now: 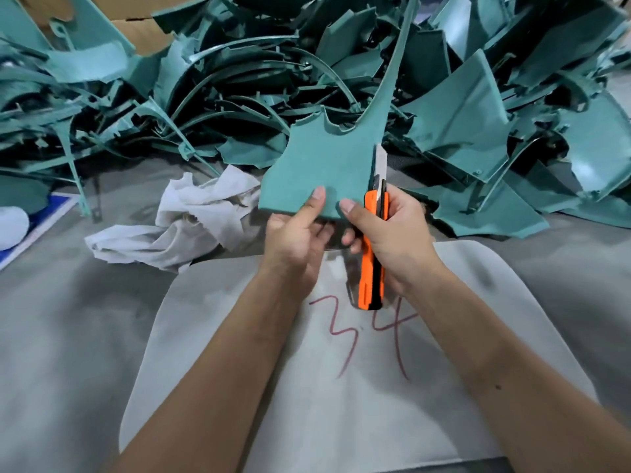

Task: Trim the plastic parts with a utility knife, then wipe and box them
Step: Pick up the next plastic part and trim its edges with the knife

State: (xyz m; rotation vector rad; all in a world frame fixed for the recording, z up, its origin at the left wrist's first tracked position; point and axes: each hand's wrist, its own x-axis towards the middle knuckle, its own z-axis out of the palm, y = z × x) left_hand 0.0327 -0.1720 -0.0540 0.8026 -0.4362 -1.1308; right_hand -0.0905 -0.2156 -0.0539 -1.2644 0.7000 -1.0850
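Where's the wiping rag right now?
In the head view the white rag lies crumpled on the grey table, left of the left hand, just in front of the pile of teal parts.

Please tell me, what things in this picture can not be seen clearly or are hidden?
Head view only:
- Left hand fingers: behind the teal part, only the thumb shows.
- Utility knife blade: its edge lies along the part's right side; actual cutting contact cannot be told.
- Cardboard box: buried by the pile of parts and cut by the top edge.
- White object: cut by the left edge, unidentifiable.
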